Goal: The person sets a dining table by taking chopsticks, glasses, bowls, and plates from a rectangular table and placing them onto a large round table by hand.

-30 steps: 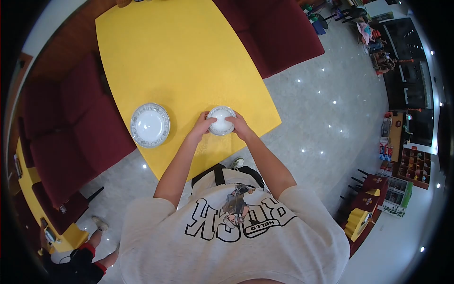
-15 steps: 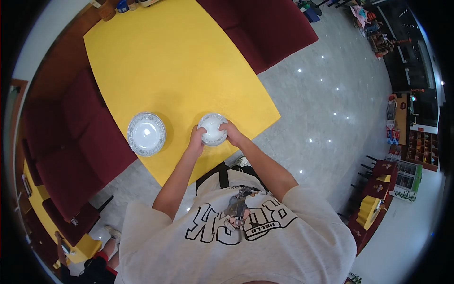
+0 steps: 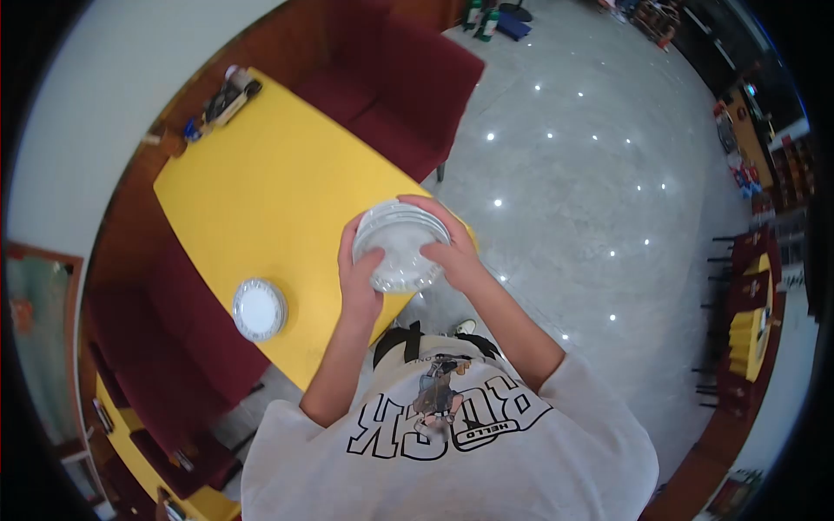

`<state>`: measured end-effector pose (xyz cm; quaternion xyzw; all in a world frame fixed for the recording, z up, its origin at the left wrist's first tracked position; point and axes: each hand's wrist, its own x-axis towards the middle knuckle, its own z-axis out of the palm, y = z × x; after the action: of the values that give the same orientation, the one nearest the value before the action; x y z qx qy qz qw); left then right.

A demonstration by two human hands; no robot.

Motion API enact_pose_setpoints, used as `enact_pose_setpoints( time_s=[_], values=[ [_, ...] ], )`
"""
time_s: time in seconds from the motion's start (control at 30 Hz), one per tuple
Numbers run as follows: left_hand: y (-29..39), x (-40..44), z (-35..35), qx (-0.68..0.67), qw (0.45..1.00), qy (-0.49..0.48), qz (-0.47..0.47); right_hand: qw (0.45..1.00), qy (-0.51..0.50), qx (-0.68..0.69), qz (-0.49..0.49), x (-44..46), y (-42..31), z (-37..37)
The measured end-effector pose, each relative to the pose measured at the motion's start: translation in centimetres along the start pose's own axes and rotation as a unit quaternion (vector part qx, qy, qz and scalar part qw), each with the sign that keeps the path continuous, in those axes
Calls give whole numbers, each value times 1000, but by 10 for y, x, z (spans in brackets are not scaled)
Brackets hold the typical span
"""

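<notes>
A stack of white bowls [image 3: 401,252] with patterned rims is held up above the near corner of the yellow table [image 3: 295,191]. It is tilted, so the stacked rims show along its far side. My left hand [image 3: 360,273] is closed on the stack's left side, thumb over the front. On the opposite side, my right hand [image 3: 448,247] grips it with the thumb on the front and the fingers round the far rim. To the left, a stack of white plates [image 3: 260,309] with a patterned border stands on the table near its edge, apart from both hands.
Dark red bench seats [image 3: 395,82] flank the table on both sides. Small items, among them a dark box-like holder [image 3: 230,100], stand at the table's far end by the wall. Shiny grey floor [image 3: 565,200] stretches off to the right.
Both hands have raised the bowl stack from the tabletop toward the camera and tilted it. The view has shifted, showing more wall on the left; the plate stack remains on the table.
</notes>
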<state>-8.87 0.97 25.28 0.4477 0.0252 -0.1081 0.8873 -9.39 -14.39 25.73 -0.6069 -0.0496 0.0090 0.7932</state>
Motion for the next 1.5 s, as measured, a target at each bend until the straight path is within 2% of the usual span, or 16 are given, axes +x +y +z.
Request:
enact_pose_setpoints(
  time_s=[0.1,0.17,0.2,0.27,0.3,0.37,0.47,0.63,0.7,0.9,0.97,1.0,1.07,1.17,1.3,1.5],
  values=[
    [-21,-26,72,5,995,-95,13,992,46,-18,-114,-55,-37,-50],
    [-49,-44,110,8,992,-108,-71,990,124,-19,-67,-103,-53,-84],
    [-67,-53,126,4,986,-125,-108,984,153,-20,-89,-128,-56,-102],
    [-110,-72,149,11,970,-153,-188,978,204,52,-8,-179,-57,-136],
    [-130,-82,160,21,960,-162,-228,970,236,53,-30,-204,-58,-150],
    [-153,-100,185,58,930,-161,-326,941,310,131,46,-246,-56,-167],
    [-189,-102,219,152,877,-190,-415,896,382,224,25,-287,-36,-196],
    [-269,-74,283,196,803,-269,-495,827,490,276,-16,-318,-37,-259],
    [-310,-64,322,190,758,-316,-538,782,552,289,-16,-329,-43,-297],
    [-411,-36,470,180,677,-388,-600,721,630,283,-56,-345,-113,-433],
    [-434,-29,517,171,685,-416,-573,720,661,204,-61,-345,-136,-470],
    [-439,-29,540,178,673,-420,-583,708,672,208,-62,-350,-145,-483],
    [-445,-26,591,209,628,-485,-572,690,693,173,-115,-353,-162,-504],
    [-478,-40,656,236,557,-530,-595,627,718,248,-170,-376,-195,-537],
    [-537,-58,712,279,497,-551,-609,567,757,260,-193,-408,-194,-591],
    [-648,-83,823,272,511,-531,-619,578,732,308,-189,-475,-208,-742]
  ],
)
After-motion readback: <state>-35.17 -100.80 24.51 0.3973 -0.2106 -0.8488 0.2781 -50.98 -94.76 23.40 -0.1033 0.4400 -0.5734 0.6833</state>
